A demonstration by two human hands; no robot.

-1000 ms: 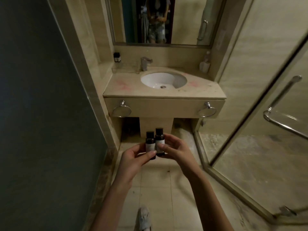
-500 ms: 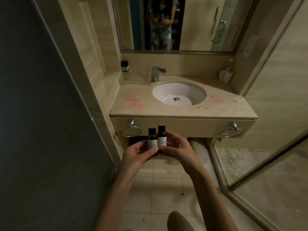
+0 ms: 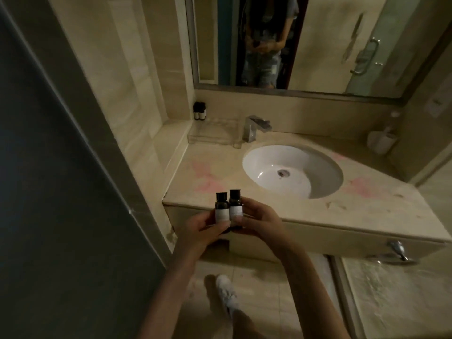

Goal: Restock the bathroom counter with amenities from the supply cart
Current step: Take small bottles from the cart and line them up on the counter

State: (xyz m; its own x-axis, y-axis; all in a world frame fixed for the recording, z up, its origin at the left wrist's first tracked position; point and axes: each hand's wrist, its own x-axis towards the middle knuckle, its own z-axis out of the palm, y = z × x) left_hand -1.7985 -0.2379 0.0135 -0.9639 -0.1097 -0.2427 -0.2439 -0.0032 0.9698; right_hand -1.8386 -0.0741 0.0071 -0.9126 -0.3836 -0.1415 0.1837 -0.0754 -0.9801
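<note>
Left hand (image 3: 205, 227) pinches one small dark bottle (image 3: 221, 211) between thumb and curled fingers. Right hand (image 3: 259, 223) likewise pinches a second bottle (image 3: 235, 207). Both bottles are upright and touching, in front of the counter (image 3: 342, 209) edge, evidently kept paired for setting down together. A matching pair (image 3: 199, 110) stands in the back corner, just behind the clear tray (image 3: 212, 137).

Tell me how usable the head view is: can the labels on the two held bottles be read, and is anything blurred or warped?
Head view: dim, warm light; the bottles held by the left hand and right hand show pale labels, text too soft to read; the mirror reflection is smeared; a bright glint sits in the sink; wide-angle distortion slants the door frame.
</note>
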